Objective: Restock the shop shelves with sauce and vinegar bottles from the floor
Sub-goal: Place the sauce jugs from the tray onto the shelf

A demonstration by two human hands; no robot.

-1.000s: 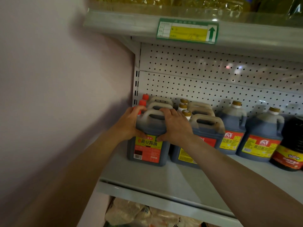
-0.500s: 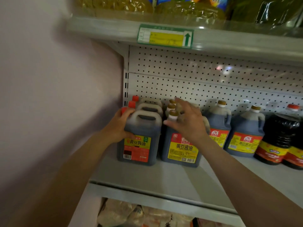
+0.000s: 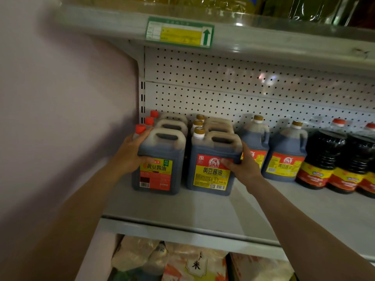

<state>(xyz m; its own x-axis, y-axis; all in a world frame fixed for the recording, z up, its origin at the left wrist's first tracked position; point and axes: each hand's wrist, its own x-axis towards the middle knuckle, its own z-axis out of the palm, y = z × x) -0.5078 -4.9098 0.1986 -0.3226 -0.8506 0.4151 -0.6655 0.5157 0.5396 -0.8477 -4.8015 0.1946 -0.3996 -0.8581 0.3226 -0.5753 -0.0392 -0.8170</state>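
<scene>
Two rows of dark soy sauce jugs stand at the left end of the grey shelf [image 3: 203, 209]. The front red-capped jug [image 3: 160, 159] has a red and yellow label; my left hand [image 3: 129, 157] grips its left side, thumb across the front. Beside it stands a gold-capped jug [image 3: 211, 165] with a yellow label; my right hand [image 3: 241, 163] holds its right side, thumb on the label. Two more jugs of each kind stand behind these.
Two gold-capped jugs [image 3: 286, 153] and round dark bottles [image 3: 322, 157] stand further right. A pegboard back panel [image 3: 243, 88] closes the rear, a pale wall [image 3: 60, 98] the left. The upper shelf [image 3: 263, 39] carries a price tag. Bagged goods [image 3: 172, 260] lie below.
My right hand left the top of the red-capped jug, passed over the gold-capped jug and now holds its right side. My left hand stays on the red-capped jug.
</scene>
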